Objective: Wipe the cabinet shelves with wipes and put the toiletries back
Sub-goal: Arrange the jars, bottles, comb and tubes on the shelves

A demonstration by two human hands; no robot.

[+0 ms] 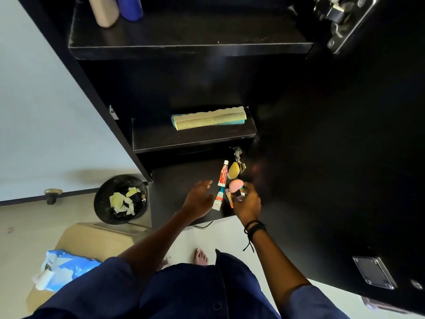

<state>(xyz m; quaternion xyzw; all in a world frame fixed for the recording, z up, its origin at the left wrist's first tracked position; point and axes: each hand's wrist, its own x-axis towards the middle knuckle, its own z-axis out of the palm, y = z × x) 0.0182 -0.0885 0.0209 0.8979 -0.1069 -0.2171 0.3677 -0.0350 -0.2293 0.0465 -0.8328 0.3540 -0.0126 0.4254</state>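
Note:
I look down into a black cabinet. On its bottom shelf (181, 178) lie a red-and-white tube (223, 173), a teal-capped tube (218, 199) and a yellow oval piece (233, 170). My right hand (247, 203) grips a small bottle with a pink round top (235, 186) at the shelf's right side, and an orange-tipped stick (229, 200) lies by its fingers. My left hand (199, 198) hovers over the shelf with fingers spread, left of the tubes, holding nothing. A cream comb on a teal comb (209, 118) lies on the middle shelf (195, 140).
A beige bottle (103, 10) and a blue bottle (130, 6) stand on the top shelf (190, 46). The open cabinet door (333, 157) fills the right. A black bin (120, 199) with used wipes stands at the left. A blue wipes pack (62, 269) lies on a beige stool (96, 238).

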